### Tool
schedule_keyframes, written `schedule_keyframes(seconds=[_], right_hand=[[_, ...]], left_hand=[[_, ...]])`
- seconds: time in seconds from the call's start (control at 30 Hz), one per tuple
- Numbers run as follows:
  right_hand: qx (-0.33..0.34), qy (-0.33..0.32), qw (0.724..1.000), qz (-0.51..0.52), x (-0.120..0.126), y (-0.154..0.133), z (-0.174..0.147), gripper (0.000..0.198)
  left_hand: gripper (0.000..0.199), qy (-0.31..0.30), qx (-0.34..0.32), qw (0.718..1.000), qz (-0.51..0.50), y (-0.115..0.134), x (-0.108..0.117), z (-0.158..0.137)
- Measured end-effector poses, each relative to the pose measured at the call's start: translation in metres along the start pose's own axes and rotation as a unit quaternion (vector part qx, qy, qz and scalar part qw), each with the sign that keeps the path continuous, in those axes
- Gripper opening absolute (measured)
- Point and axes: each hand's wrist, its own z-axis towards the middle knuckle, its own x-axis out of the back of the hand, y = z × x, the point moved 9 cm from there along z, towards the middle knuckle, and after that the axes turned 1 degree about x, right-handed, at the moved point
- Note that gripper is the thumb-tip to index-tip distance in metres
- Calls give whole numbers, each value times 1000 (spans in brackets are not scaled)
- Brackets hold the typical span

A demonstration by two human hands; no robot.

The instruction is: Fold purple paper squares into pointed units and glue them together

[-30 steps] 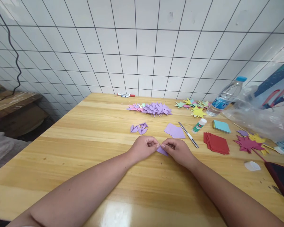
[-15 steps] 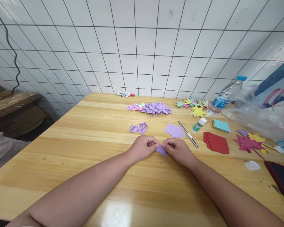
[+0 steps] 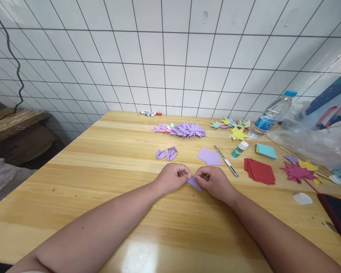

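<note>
Between my two hands is a small folded piece of purple paper (image 3: 194, 184), its pointed end toward me. My left hand (image 3: 173, 176) pinches its left upper corner between thumb and fingers. My right hand (image 3: 213, 181) pinches the same paper from the right, fingers curled. Just beyond my left hand lie a few folded purple paper pieces (image 3: 166, 153). Flat purple paper squares (image 3: 210, 157) lie beyond my right hand, beside a utility knife (image 3: 226, 161).
A glue stick (image 3: 239, 150), red paper squares (image 3: 260, 171) and a blue-topped paper stack (image 3: 266, 151) are to the right. Purple paper leaves (image 3: 189, 130) lie near the wall. A water bottle (image 3: 271, 115), a clear cup (image 3: 302, 198) and a dark red-edged device (image 3: 338, 216) stand farther right.
The folded purple paper has shifted slightly and now looks narrower between my fingers. Both hands stay in nearly the same place.
</note>
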Motion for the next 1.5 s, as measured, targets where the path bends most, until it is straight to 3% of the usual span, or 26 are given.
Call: schedule_keyframes(seconds=[0.2,0.33,0.5,0.77,0.97,1.2,1.27,1.37,1.43,1.5], right_hand=[[58,-25,995,-79,-4,-13,-3,19],[39,-16,997,-72,-1,-8,-2,21],[35,-19,996,-76,1,-6,-1,19],[47,-16,996,-78,1,-7,-2,18],[10,-8,1000,-24,3,1,0,18],[101,3,991,-85,4,-15,-4,17],[91,56,992,-60,14,-14,-4,13],[33,142,987,61,31,2,-5,41],[-18,117,980,159,25,15,-3,54],[-54,44,968,240,9,21,-1,58]], left_hand=[[20,-17,-8,1000,6,2,-2,1],[25,1,-2,1000,-1,4,3,1],[30,-23,1,999,-33,6,1,-1],[23,-25,7,1000,6,-3,-3,2],[22,3,-1,1000,2,-2,2,2],[18,-41,-8,999,11,3,-5,-1],[19,-23,1,999,-23,3,0,1],[20,33,24,993,-110,1,13,4],[20,61,42,985,-154,-1,19,5],[19,71,52,982,-170,-1,21,5]])
